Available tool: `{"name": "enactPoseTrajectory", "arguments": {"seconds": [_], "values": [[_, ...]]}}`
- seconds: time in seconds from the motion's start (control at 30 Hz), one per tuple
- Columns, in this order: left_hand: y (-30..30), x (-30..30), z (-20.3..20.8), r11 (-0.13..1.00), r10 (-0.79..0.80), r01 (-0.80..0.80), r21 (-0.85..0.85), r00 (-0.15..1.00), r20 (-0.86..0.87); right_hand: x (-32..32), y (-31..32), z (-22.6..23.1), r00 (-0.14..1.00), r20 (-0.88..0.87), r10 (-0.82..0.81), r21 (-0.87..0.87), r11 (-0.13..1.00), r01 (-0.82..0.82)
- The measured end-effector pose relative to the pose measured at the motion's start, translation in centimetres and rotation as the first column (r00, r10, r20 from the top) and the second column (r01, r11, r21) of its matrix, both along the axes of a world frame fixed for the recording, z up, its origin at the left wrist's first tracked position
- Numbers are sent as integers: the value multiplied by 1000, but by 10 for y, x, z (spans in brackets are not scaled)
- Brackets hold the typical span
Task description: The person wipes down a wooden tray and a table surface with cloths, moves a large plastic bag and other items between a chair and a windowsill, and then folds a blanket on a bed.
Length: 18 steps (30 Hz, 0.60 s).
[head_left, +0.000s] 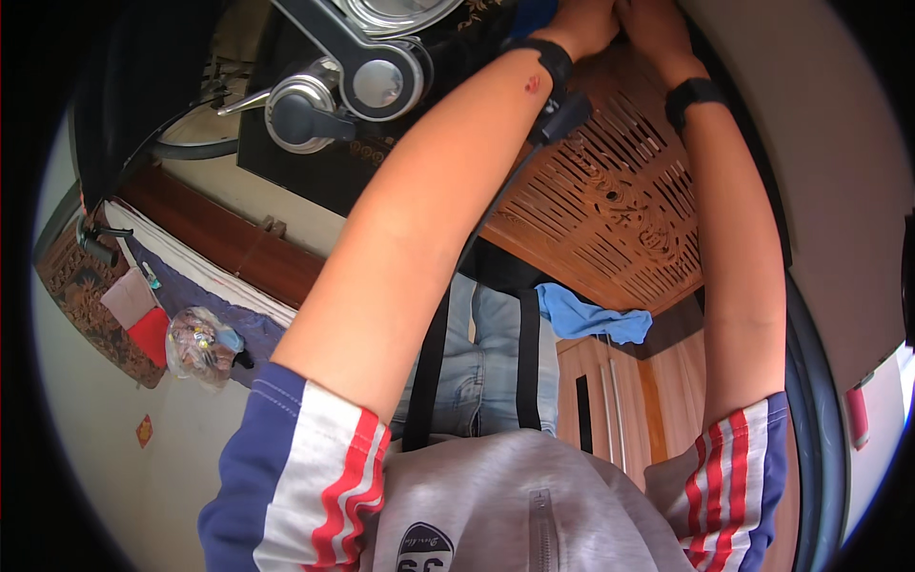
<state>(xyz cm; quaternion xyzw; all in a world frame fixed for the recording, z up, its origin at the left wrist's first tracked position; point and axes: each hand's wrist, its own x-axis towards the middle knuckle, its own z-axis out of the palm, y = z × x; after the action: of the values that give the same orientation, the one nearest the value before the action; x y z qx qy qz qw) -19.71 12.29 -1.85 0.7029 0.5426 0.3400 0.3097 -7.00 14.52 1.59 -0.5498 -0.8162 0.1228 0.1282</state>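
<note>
My left hand point(583, 27) and my right hand point(658, 40) are close together at the top edge, beyond a carved wooden panel point(620, 181). Their fingers run out of the picture or are turned away, so I cannot see whether they hold anything. Each wrist wears a black band. A strip of something blue point(534, 15) shows beside my left hand, too cut off to name. Just below my left wrist sits a small black plastic piece point(564, 118) with a dark cord running down from it.
Left of my left arm is a silver and black fitting point(376, 81) with round caps, by a black patterned panel point(315, 172). A blue cloth point(596, 316) lies by my legs. A filled clear plastic bag point(202, 345) is at far left. A grey-brown surface point(839, 143) borders my right arm.
</note>
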Motion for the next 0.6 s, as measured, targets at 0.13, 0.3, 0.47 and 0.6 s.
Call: {"name": "enactPoseTrajectory", "arguments": {"seconds": [0.13, 0.3, 0.47, 0.6], "values": [[10, -12, -2, 996, -89, 89, 12, 995, -33, -5, 18, 5, 991, -104, -85, -176, 982, 66], [26, -3, -5, 996, -83, 83, 11, 997, 0, 0, 27, -6, 991, -103, -84, -49, 996, 79], [-4, -5, 11, 999, -16, 15, -31, 999, -50, -23, 9, -6, 985, -78, -151, -41, 988, 148], [-66, -32, 23, 997, 72, -71, 14, 992, -107, -57, -47, -7, 981, -163, -103, 46, 993, 112]]}}
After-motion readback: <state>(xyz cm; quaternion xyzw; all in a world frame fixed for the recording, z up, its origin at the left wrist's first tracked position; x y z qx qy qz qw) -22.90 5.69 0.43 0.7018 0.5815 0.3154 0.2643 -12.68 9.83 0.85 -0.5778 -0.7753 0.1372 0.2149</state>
